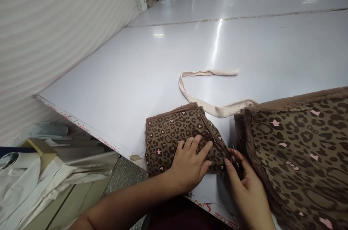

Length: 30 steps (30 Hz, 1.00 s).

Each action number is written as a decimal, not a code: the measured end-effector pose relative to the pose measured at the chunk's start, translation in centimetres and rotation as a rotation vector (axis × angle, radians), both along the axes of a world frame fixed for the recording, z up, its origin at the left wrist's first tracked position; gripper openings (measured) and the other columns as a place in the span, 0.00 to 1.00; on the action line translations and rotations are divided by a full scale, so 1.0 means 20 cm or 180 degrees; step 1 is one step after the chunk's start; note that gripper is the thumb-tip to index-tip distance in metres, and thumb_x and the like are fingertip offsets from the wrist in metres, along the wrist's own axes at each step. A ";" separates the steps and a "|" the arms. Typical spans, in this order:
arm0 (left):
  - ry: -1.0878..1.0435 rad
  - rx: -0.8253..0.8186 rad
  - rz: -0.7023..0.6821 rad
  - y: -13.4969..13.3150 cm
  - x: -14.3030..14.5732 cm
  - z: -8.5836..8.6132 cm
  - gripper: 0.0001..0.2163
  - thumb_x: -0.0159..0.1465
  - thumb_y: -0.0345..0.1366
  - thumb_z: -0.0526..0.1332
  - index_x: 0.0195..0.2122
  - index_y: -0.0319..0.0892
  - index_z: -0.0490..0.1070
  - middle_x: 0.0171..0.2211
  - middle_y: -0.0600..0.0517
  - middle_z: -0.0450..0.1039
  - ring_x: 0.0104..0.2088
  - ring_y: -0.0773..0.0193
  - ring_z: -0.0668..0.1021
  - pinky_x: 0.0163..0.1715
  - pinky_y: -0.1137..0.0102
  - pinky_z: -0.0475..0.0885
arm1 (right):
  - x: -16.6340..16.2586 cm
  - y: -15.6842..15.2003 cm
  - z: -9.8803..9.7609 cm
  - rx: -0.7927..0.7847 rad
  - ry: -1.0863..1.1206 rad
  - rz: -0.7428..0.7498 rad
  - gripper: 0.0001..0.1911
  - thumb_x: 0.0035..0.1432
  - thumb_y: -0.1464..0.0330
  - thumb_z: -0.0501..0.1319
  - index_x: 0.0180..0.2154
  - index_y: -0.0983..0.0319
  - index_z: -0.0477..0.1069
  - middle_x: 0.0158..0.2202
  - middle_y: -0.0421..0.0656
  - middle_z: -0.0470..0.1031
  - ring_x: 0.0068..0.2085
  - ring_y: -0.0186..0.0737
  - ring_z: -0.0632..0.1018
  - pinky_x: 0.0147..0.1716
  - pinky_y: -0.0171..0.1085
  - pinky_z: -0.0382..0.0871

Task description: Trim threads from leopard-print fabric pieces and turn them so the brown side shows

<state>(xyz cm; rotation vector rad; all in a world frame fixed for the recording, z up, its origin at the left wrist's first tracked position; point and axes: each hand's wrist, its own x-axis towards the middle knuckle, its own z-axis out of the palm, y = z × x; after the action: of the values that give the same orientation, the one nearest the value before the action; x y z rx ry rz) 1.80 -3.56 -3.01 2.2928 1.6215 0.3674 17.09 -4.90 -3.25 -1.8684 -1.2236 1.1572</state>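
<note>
White roll (54, 23) walled off the left side of the surface (190, 41). Bin of white cloth (40, 172) sat below the near-left corner.

Small piece (168, 136), leopard print, lay folded at the near edge. Left hand (190, 163) was flat on it, grip open, fingers spread, pinning and not grasping. Right hand (246, 186) was at the piece's right corner, grip curled round a small dark tool (236, 161); couldn't tell what kind.

Cream strip (195, 97) lay loose just behind, one end reaching the big piece (299, 150), which covered the near-right corner with no hand on it.

Progress, my read: mid-job. Small piece was folded and held, with the tool at its corner seam; the big piece looked not yet started.

Room: middle and far surface were bare, so plenty of space to slide forward. Both hands worked right at the near edge, and the small piece was almost over it.
</note>
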 end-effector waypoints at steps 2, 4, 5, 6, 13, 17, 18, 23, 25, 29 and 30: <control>-0.0051 0.0027 -0.0022 0.01 -0.01 0.00 0.22 0.65 0.42 0.50 0.60 0.48 0.53 0.60 0.45 0.55 0.56 0.51 0.61 0.52 0.53 0.59 | -0.01 -0.01 0.02 0.0061 -0.0168 -0.0064 0.32 0.52 0.52 0.54 0.54 0.63 0.60 0.52 0.49 0.67 0.16 0.26 0.57 0.17 0.33 0.59; -0.0312 -0.0070 0.0035 0.02 -0.03 0.02 0.20 0.64 0.42 0.50 0.58 0.46 0.56 0.57 0.47 0.61 0.54 0.56 0.64 0.52 0.58 0.60 | -0.02 -0.04 0.05 0.0103 -0.0281 -0.0106 0.30 0.52 0.52 0.55 0.52 0.61 0.61 0.50 0.47 0.68 0.17 0.26 0.59 0.17 0.33 0.61; -0.0433 -0.0118 0.0061 0.03 -0.03 0.03 0.19 0.64 0.42 0.51 0.55 0.45 0.59 0.54 0.48 0.64 0.52 0.58 0.65 0.51 0.60 0.62 | -0.01 -0.05 0.06 0.0078 -0.0276 -0.0104 0.30 0.51 0.51 0.56 0.52 0.60 0.62 0.50 0.46 0.69 0.19 0.28 0.63 0.18 0.32 0.62; -0.0506 -0.0146 0.0090 0.04 -0.04 0.04 0.17 0.64 0.41 0.53 0.52 0.45 0.62 0.52 0.49 0.66 0.51 0.59 0.67 0.49 0.62 0.63 | 0.00 -0.06 0.06 -0.0011 -0.0209 -0.0082 0.30 0.49 0.50 0.57 0.51 0.60 0.63 0.50 0.46 0.70 0.22 0.31 0.68 0.18 0.32 0.63; -0.0334 0.0080 -0.0096 0.04 -0.01 0.02 0.08 0.64 0.34 0.52 0.37 0.43 0.70 0.37 0.51 0.72 0.39 0.62 0.70 0.38 0.65 0.66 | 0.05 -0.09 0.02 -0.0548 0.0863 0.0005 0.26 0.44 0.46 0.60 0.34 0.60 0.73 0.39 0.45 0.76 0.46 0.45 0.73 0.43 0.31 0.67; -0.1028 0.0106 0.0119 0.03 -0.01 0.03 0.08 0.64 0.33 0.52 0.34 0.42 0.71 0.34 0.51 0.71 0.37 0.64 0.71 0.39 0.68 0.67 | 0.02 -0.10 0.07 -0.0688 0.1364 0.0290 0.20 0.49 0.50 0.58 0.23 0.60 0.70 0.25 0.40 0.71 0.32 0.38 0.73 0.34 0.29 0.67; -0.1178 0.0109 0.0166 0.03 -0.02 0.03 0.07 0.63 0.33 0.53 0.35 0.42 0.71 0.34 0.51 0.71 0.37 0.64 0.71 0.39 0.69 0.67 | 0.00 -0.11 0.09 -0.0800 0.1498 0.0304 0.20 0.50 0.51 0.58 0.22 0.60 0.69 0.23 0.39 0.69 0.29 0.36 0.71 0.30 0.29 0.67; -0.1322 0.0082 0.0211 0.02 -0.02 0.03 0.07 0.63 0.33 0.53 0.35 0.43 0.71 0.34 0.51 0.71 0.37 0.64 0.72 0.39 0.68 0.67 | -0.05 -0.12 0.13 -0.1154 0.1870 -0.0059 0.19 0.48 0.50 0.60 0.27 0.60 0.72 0.20 0.38 0.68 0.23 0.33 0.66 0.22 0.29 0.61; -0.1307 0.0009 0.0228 0.02 -0.02 0.02 0.06 0.62 0.32 0.54 0.34 0.42 0.70 0.34 0.51 0.71 0.37 0.64 0.72 0.39 0.68 0.67 | -0.06 -0.12 0.12 -0.1202 0.2078 -0.0211 0.19 0.47 0.51 0.61 0.27 0.61 0.72 0.19 0.37 0.67 0.22 0.31 0.64 0.23 0.28 0.60; -0.1384 -0.0225 0.0394 0.03 -0.01 0.02 0.04 0.59 0.29 0.56 0.31 0.42 0.69 0.32 0.52 0.71 0.35 0.65 0.72 0.37 0.69 0.66 | -0.06 -0.10 0.08 -0.1422 0.2257 -0.0210 0.20 0.47 0.50 0.61 0.27 0.61 0.71 0.18 0.36 0.66 0.18 0.27 0.60 0.18 0.28 0.53; -0.1414 -0.0288 0.0437 0.04 -0.01 0.02 0.03 0.59 0.29 0.56 0.31 0.42 0.69 0.31 0.52 0.70 0.35 0.65 0.72 0.36 0.69 0.66 | -0.06 -0.10 0.08 -0.1449 0.2247 -0.0163 0.20 0.47 0.50 0.61 0.28 0.61 0.71 0.19 0.36 0.67 0.18 0.27 0.60 0.17 0.28 0.52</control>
<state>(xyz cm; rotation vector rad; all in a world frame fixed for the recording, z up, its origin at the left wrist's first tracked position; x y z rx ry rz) 1.68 -2.78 -2.56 1.8674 1.5283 0.7581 15.85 -6.92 -1.70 -1.5295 -0.5394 1.9600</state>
